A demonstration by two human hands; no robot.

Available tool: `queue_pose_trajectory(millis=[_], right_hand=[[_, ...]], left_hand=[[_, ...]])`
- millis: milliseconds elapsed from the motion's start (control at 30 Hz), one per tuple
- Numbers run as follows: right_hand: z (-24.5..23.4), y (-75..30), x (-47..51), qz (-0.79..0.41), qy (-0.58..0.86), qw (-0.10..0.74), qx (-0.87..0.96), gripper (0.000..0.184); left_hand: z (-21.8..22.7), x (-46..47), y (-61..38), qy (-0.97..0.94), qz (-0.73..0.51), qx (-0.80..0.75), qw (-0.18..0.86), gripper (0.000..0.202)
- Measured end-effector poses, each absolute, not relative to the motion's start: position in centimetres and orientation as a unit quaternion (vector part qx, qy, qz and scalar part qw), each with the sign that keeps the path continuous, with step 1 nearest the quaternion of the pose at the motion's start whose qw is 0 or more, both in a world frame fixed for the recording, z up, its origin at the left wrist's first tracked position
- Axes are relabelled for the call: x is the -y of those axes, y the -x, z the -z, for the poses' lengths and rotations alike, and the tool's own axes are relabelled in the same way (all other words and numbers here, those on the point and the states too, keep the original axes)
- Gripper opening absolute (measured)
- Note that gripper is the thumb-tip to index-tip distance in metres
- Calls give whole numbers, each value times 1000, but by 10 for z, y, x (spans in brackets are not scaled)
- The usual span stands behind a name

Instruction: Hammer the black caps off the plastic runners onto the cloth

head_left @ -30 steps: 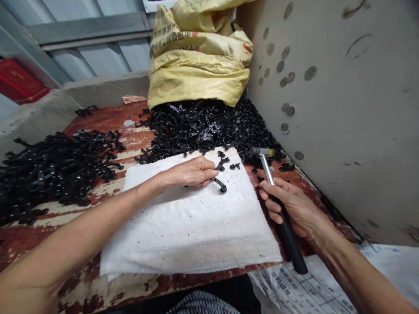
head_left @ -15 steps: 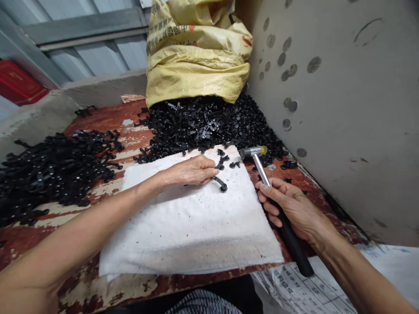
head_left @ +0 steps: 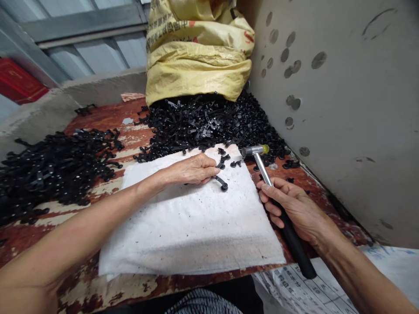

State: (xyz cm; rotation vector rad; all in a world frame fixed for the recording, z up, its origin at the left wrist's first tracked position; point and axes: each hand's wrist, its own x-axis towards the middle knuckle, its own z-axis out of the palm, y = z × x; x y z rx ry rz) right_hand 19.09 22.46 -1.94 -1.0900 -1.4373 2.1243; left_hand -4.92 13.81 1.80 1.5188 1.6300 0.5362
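My left hand (head_left: 191, 170) rests on a white cloth pad (head_left: 183, 226), fingers pinched on the end of a small black curved plastic part (head_left: 220, 183) that lies on the pad. My right hand (head_left: 291, 207) is closed round the black handle of a small hammer (head_left: 271, 192); its metal head with a yellow end (head_left: 255, 151) hovers at the pad's far right corner. A few loose black parts (head_left: 229, 161) lie just beyond my left fingertips.
A heap of black parts (head_left: 209, 124) spills from a yellow sack (head_left: 196, 52) at the back. Another heap (head_left: 49, 170) covers the left of the worn red table (head_left: 108, 117). A grey wall (head_left: 343, 109) stands close on the right. Printed paper (head_left: 314, 292) lies near right.
The hammer head has drifted a little left and closer to the pad, then risen slightly. My left hand keeps its pinch on the black part without moving.
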Motion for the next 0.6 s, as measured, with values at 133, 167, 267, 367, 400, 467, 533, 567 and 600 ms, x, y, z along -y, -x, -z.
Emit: queue_pose_trajectory(millis=[133,167,267,367,400,467,533,567,600], right_hand=[[18,-191,-224,-748,383,180,511,44],[18,-191,-224,-748,383,181,512,44],[18,-191,-224,-747,384,181,512,45],[19,-190,-224,-744,391,177,513,43],[19,-190,-223,-742,393,179,513,42],[20,-191,-223,-738,394,190,514,40],[19,-193,-223,-729,392,199,525,36],[18,-195,-223,-717,389,196,544,33],[17,-196,-223,-697,384,190,576,31]], left_hand=[[-20,-139,48,-608,-204,-650,409,39],[-20,-139,48,-608,-201,-650,409,39],[-23,-143,49,-618,-184,-652,399,37],[-27,-150,52,-645,-143,-648,378,35],[-29,-152,53,-653,-126,-645,375,35],[-32,-156,54,-665,-99,-639,374,34],[-34,-157,54,-674,-88,-633,369,34],[-34,-157,54,-677,-87,-631,370,34],[-35,-157,54,-677,-89,-629,373,34]])
